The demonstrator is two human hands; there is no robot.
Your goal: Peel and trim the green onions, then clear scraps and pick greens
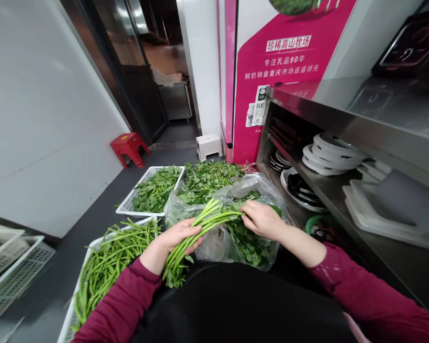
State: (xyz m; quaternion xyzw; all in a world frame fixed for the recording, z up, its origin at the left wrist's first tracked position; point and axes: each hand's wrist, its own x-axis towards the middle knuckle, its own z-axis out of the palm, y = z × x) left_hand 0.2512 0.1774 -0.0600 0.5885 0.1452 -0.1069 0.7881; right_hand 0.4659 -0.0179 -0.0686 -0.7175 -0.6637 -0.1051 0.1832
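My left hand [183, 235] is closed around a bunch of long green leafy-vegetable stems [186, 243], whose leaves hang down near my lap. At the other side, my right hand [260, 218] has its fingers pinched on the far ends of a few stems from that bunch. Below and behind both hands lies a clear plastic bag [214, 244] with leafy greens [252, 245] in it. To the left of my left hand, a white basket [86, 259] holds a heap of bare green stems [117, 259].
Another white basket [123, 208] with leafy greens stands farther ahead, beside loose greens [212, 178]. A red stool [128, 145] and a white stool [209, 145] stand beyond. At right is a steel shelf [343, 112] with stacked plates [331, 155]. White crates [21, 271] sit at left.
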